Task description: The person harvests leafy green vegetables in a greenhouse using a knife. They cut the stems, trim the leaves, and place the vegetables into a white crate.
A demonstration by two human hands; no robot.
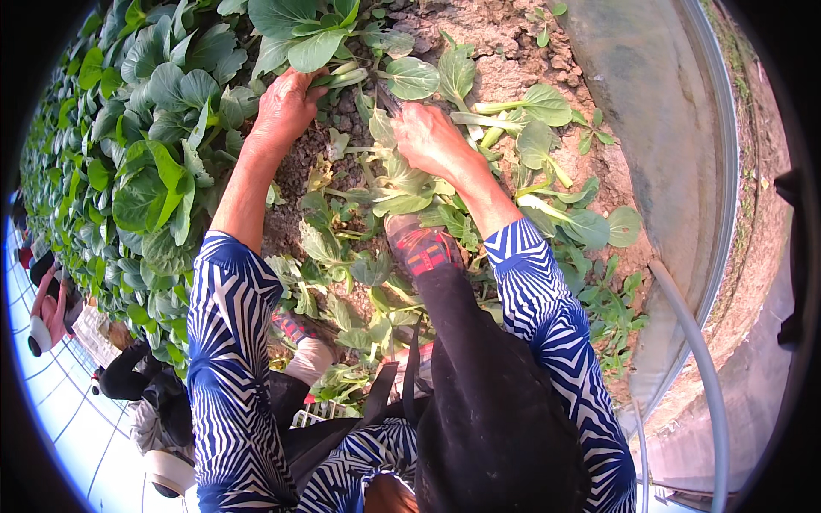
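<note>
My left hand grips the lower stalks of a leafy green plant, which looks like bok choy, at the top middle. Close by on the right, my right hand is closed on a small metal tool, whose blade points towards the plant's base; its exact kind is hard to tell. Cut-looking loose leaves with pale stalks lie on the soil to the right of my right hand. More wilted leaves are spread below it.
Dense leafy greens fill the left side. My shoe stands among the fallen leaves. A plastic sheet and a grey pipe run along the right. Part of a crate shows below. Other people are at the far left.
</note>
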